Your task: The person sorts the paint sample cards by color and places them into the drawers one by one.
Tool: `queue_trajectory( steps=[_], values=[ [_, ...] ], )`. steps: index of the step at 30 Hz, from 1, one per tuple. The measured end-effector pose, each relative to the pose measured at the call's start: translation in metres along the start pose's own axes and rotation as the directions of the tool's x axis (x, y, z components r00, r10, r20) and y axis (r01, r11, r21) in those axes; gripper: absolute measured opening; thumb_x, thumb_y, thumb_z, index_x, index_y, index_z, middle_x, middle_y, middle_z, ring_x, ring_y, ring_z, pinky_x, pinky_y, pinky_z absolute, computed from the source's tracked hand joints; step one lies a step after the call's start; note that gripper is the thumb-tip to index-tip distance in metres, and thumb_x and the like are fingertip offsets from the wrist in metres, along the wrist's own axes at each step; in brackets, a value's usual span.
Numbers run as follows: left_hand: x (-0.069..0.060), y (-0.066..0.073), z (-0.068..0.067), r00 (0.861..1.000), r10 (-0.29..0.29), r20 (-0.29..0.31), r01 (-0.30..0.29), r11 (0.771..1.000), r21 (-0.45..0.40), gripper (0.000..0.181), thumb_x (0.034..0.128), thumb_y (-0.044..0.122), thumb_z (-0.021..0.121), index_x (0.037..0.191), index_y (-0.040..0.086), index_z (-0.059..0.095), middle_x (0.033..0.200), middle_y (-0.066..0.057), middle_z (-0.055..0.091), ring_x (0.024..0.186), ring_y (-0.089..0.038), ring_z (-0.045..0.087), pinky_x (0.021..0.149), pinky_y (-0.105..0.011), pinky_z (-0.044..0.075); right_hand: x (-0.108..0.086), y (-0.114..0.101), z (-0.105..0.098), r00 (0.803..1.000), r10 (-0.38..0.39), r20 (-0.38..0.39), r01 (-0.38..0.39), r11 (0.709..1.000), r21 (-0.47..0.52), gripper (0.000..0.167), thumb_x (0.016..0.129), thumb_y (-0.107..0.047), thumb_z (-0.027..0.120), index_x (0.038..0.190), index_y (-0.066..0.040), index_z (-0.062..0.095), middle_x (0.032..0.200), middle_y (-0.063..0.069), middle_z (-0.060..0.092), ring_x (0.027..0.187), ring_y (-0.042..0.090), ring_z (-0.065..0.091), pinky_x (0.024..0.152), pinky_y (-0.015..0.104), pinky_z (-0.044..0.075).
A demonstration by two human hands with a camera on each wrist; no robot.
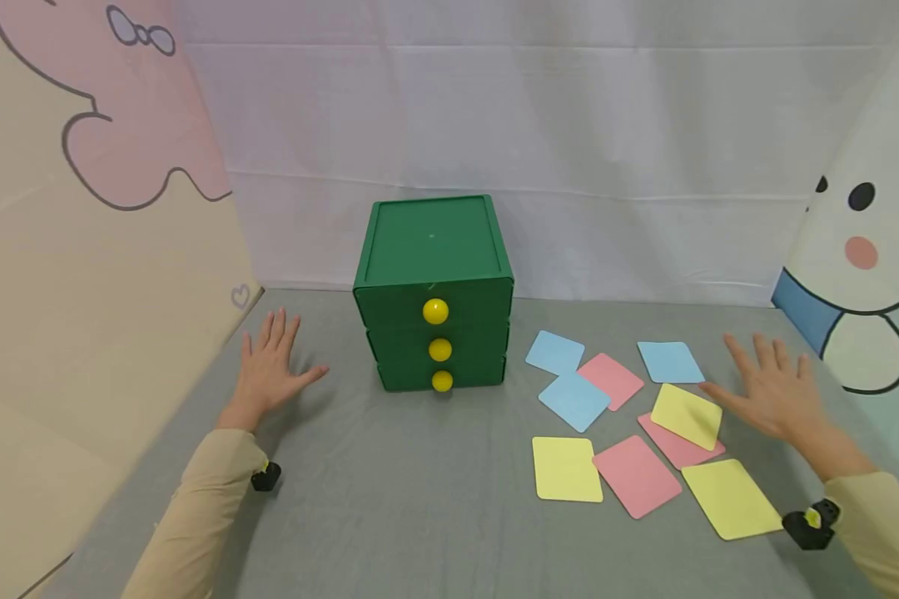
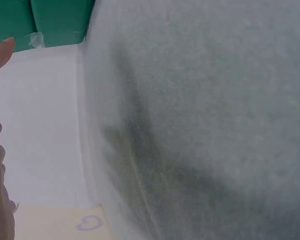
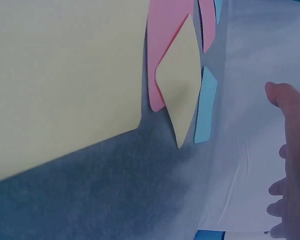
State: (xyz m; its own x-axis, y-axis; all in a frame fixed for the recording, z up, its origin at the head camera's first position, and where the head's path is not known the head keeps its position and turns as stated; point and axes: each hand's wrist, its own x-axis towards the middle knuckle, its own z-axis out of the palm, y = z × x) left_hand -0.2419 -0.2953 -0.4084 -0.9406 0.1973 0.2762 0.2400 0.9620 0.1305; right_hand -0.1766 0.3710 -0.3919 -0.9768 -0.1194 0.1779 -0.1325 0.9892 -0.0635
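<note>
On a grey bench [image 1: 419, 516], a left hand [image 1: 270, 374] is being held spread at the left, its thumb being pointed toward a green drawer box [image 1: 434, 241], with nothing being gripped. A right hand [image 1: 779, 399] is likewise being held spread at the right, its thumb being aimed at the cards; no card is being pinched, and by the shadows both hands are apparently being raised clear. Between them, right of centre, blue cards [image 1: 670, 362], pink cards [image 1: 637, 477] and yellow cards [image 1: 732, 499] are being displayed, colours mingled and some edges overlapping, seemingly being left unsorted. At far centre, the box is being presented with yellow knobs [image 1: 436, 312] facing near, presumably for easy reach. Beyond, a white cloth [image 1: 532, 125] is being hung, probably as backdrop.
</note>
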Motion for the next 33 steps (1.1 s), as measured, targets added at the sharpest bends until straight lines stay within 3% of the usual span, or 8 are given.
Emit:
queue_trajectory(
  steps=[6,9,14,19,25,33],
  values=[
    [0.004,0.000,-0.007,0.997,0.046,-0.070,-0.049,0.998,-0.040,0.098,0.0754,0.060,0.058,0.143,-0.002,0.022,0.148,-0.023,0.015,0.137,-0.036,0.009,0.105,-0.058,0.004,-0.001,0.001,-0.002,1.000,-0.013,-0.010,0.013,1.000,0.019,0.088,0.084,-0.056,0.049,0.145,-0.004,0.013,0.132,0.040,0.022,0.120,0.057,0.017,0.091,0.072,0.008],
    [0.007,-0.001,-0.012,0.986,0.088,-0.144,-0.103,0.990,-0.095,0.095,0.0767,0.057,0.058,0.141,-0.005,0.024,0.145,-0.026,0.020,0.135,-0.038,0.014,0.106,-0.056,0.009,-0.001,0.003,-0.002,1.000,-0.025,-0.007,0.026,0.999,0.023,0.087,0.085,-0.055,0.049,0.144,-0.003,0.013,0.132,0.040,0.022,0.119,0.057,0.019,0.089,0.072,0.012],
    [0.017,0.005,-0.025,0.938,0.168,-0.302,-0.222,0.962,-0.157,0.095,0.0803,0.064,0.048,0.141,-0.004,0.024,0.142,-0.027,0.028,0.131,-0.040,0.024,0.106,-0.051,0.018,0.000,0.005,-0.002,0.999,-0.054,0.004,0.054,0.997,0.051,0.087,0.086,-0.052,0.050,0.144,-0.001,0.012,0.133,0.041,0.022,0.120,0.055,0.020,0.088,0.070,0.017],
    [0.028,0.025,-0.046,0.888,0.236,-0.394,-0.331,0.924,-0.191,0.094,0.0813,0.068,0.039,0.143,-0.001,0.022,0.143,-0.023,0.028,0.130,-0.039,0.026,0.107,-0.049,0.019,0.002,0.007,-0.002,0.997,-0.069,0.019,0.067,0.995,0.078,0.086,0.086,-0.050,0.052,0.144,0.000,0.013,0.132,0.042,0.022,0.120,0.056,0.020,0.090,0.070,0.016],
    [0.041,0.048,-0.067,0.832,0.333,-0.444,-0.438,0.886,-0.155,0.090,0.0842,0.064,0.040,0.142,-0.002,0.023,0.143,-0.021,0.029,0.132,-0.033,0.026,0.108,-0.045,0.019,0.003,0.007,-0.002,0.995,-0.096,0.009,0.094,0.991,0.097,0.085,0.084,-0.047,0.056,0.142,0.001,0.018,0.131,0.041,0.024,0.117,0.056,0.024,0.091,0.067,0.018],
    [0.053,0.074,-0.081,0.794,0.423,-0.437,-0.516,0.849,-0.116,0.081,0.0878,0.060,0.037,0.143,0.001,0.024,0.144,-0.018,0.030,0.132,-0.031,0.028,0.107,-0.046,0.021,0.004,0.000,-0.005,0.992,-0.128,-0.010,0.128,0.981,0.143,0.084,0.081,-0.043,0.061,0.142,0.000,0.021,0.131,0.039,0.028,0.115,0.056,0.028,0.089,0.068,0.021]
  ],
)
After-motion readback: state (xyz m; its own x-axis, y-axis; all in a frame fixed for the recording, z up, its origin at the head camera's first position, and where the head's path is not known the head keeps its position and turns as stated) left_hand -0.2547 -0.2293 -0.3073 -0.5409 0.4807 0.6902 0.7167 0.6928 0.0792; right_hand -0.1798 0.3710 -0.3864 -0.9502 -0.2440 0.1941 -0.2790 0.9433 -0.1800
